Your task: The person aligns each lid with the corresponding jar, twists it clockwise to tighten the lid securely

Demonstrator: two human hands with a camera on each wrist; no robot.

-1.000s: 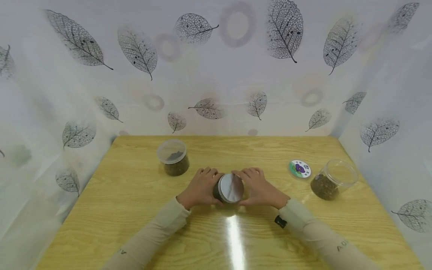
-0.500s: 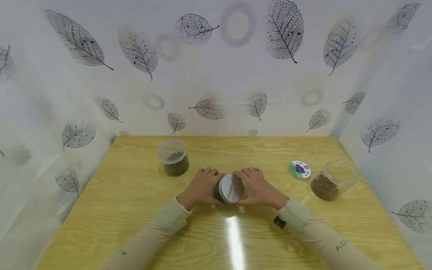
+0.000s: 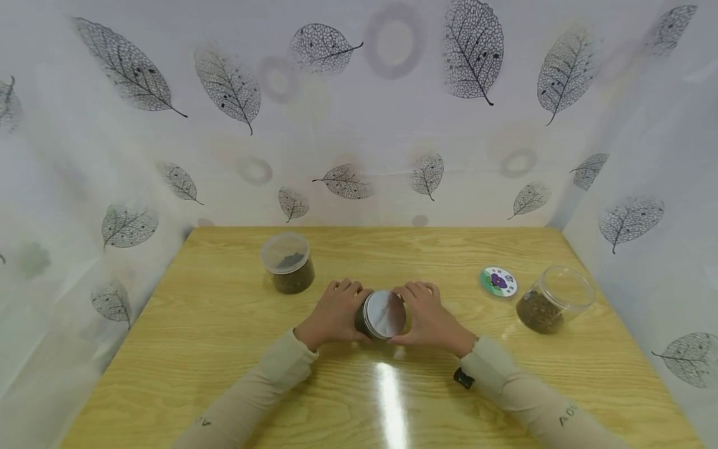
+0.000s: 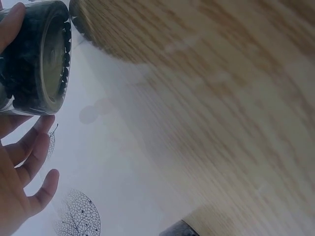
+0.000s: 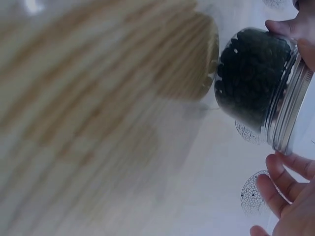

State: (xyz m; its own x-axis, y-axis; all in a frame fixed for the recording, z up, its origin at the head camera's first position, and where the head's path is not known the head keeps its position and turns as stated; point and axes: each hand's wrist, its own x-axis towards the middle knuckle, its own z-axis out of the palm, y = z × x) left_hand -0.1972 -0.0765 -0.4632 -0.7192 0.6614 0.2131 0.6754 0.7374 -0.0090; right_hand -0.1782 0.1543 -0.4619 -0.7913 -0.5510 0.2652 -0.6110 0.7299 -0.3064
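A clear jar (image 5: 251,78) full of small dark pieces, topped by a silver screw lid (image 3: 386,314), is held between both hands at the middle of the table. Its bottom shows in the left wrist view, tilted up off the wood. My left hand (image 3: 336,315) grips the jar's body from the left, thumb on the near side and fingers on the far side. From the right, my right hand (image 3: 429,321) holds the lid's rim between thumb and fingers. In the right wrist view its fingertips (image 5: 276,160) are right at the metal rim.
A clear jar (image 3: 289,265) with brown contents and a translucent top stands at the back left. Another jar (image 3: 546,305) with brown contents stands at the right, next to a round lid (image 3: 498,282) with a purple flower. Leaf-patterned cloth (image 3: 359,112) surrounds the wooden table (image 3: 213,312).
My right hand has turned slightly around the lid: its fingers shifted right along the rim and its thumb a little left. The left hand and the jar stay nearly in place.
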